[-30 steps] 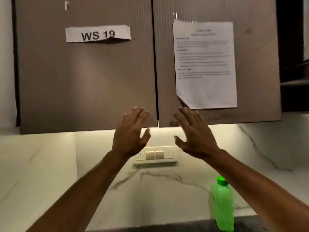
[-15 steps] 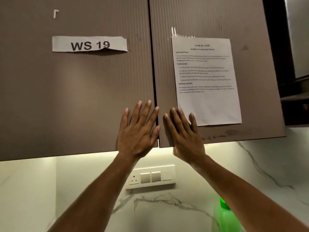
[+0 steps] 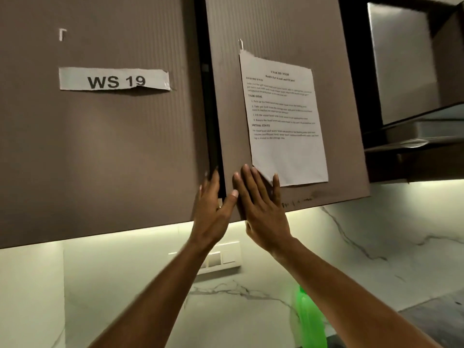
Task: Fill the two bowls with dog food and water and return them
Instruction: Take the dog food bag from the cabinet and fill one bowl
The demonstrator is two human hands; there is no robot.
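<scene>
We face a wall cabinet with two brown ribbed doors. The left door (image 3: 100, 146) carries a torn paper strip (image 3: 114, 79) reading "WS 19". The right door (image 3: 276, 33) stands ajar, with a dark vertical gap (image 3: 209, 96) open between the two door edges. Taped to it is a printed sheet (image 3: 286, 121); its headings "TASK GOAL" and "INITIAL STATE" are legible, and the body text is too small to read. The sheet's lower left corner is curled.

Below the cabinet, a lit strip runs above a white marbled wall (image 3: 376, 247), which bears a switch plate (image 3: 226, 257). This wall area is open on both sides of our arms.

Our left hand (image 3: 213, 209) is raised edge-on, fingers extended and reaching into the gap, thumb against the right door's free edge. Our right hand (image 3: 261, 204) lies flat on the right door, fingers spread, touching the sheet's lower corner.

A green bottle (image 3: 311, 320) stands low between wall and right forearm, blurred. The two bowls are not in view.
</scene>
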